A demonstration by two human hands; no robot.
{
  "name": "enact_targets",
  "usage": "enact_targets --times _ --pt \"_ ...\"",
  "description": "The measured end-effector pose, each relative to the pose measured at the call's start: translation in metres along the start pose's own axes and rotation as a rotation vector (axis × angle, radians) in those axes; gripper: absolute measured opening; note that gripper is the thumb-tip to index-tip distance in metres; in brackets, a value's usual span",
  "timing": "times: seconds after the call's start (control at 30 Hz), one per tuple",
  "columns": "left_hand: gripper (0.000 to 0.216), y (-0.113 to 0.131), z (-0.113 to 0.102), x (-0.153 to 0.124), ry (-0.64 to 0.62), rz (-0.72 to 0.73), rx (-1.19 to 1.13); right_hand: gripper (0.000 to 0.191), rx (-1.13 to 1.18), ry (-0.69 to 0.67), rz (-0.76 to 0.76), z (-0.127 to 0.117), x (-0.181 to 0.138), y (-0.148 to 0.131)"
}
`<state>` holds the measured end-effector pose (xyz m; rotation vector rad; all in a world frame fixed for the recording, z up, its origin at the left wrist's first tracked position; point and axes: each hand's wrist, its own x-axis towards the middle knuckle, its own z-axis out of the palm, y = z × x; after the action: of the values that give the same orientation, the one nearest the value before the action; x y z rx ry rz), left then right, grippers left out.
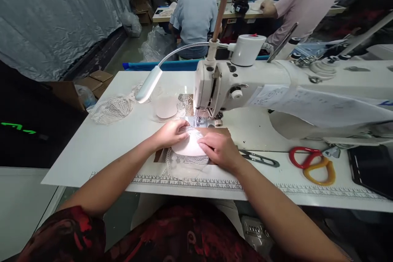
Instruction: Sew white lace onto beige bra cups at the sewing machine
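Observation:
A white padded cup with lace [188,147] lies on the sewing machine bed, just in front of the needle and presser foot [199,121]. My left hand [173,133] grips its left edge, thumb on top and fingers toward the foot. On the right edge, my right hand [219,149] pinches the piece between thumb and fingers. Loose lace [184,168] spreads from under the cup toward the table's front. The sewing machine [245,82] stands behind and to the right of my hands. Just beyond my left hand rests another pale cup piece [166,107] with lace.
Thread snips [260,159], scissors with red and yellow handles [316,166] and a black phone [371,170] lie on the right. A lace pile [113,108] sits at left under a bendable lamp [149,84]. A printed ruler [184,184] runs along the front edge. People sit working beyond.

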<state>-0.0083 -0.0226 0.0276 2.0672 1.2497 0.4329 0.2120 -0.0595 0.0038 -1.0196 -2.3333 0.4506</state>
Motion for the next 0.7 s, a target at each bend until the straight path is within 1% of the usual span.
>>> enact_targets --times 0.07,0.13,0.23,0.3,0.33,0.4,0.43,0.47,0.53,0.6,0.7 --pt "0.021 0.001 0.002 0.006 0.055 -0.006 0.034 0.027 -0.081 -0.061 -0.004 0.001 0.001 -0.001" --pt "0.022 0.002 0.004 0.011 0.076 0.003 0.048 0.03 -0.125 -0.053 0.018 0.003 0.002 -0.001" --pt "0.021 0.004 0.007 0.02 0.038 0.069 0.093 0.025 -0.167 -0.001 0.087 0.005 0.004 -0.001" --pt "0.019 0.005 0.008 0.023 0.027 0.1 0.166 0.023 -0.223 0.0 0.137 0.005 0.005 -0.001" --pt "0.019 0.006 0.008 0.023 0.055 0.1 0.224 0.023 -0.253 -0.015 0.154 0.005 0.005 -0.001" --pt "0.022 0.01 0.006 0.019 0.161 0.11 0.368 0.023 -0.3 -0.049 0.177 0.005 0.006 -0.001" --pt "0.023 0.012 0.006 0.015 0.208 0.14 0.433 0.023 -0.315 -0.063 0.183 0.005 0.006 -0.001" --pt "0.024 0.015 0.006 0.01 0.227 0.192 0.478 0.023 -0.328 -0.074 0.19 0.005 0.007 -0.002" --pt "0.025 0.018 0.007 0.0 0.182 0.322 0.511 0.024 -0.343 -0.087 0.199 0.006 0.007 -0.002" --pt "0.027 0.02 0.012 -0.006 0.119 0.415 0.528 0.027 -0.346 -0.09 0.207 0.006 0.008 -0.002" --pt "0.029 0.014 0.019 -0.008 0.114 0.453 0.568 0.029 -0.343 -0.098 0.211 0.007 0.009 -0.002"
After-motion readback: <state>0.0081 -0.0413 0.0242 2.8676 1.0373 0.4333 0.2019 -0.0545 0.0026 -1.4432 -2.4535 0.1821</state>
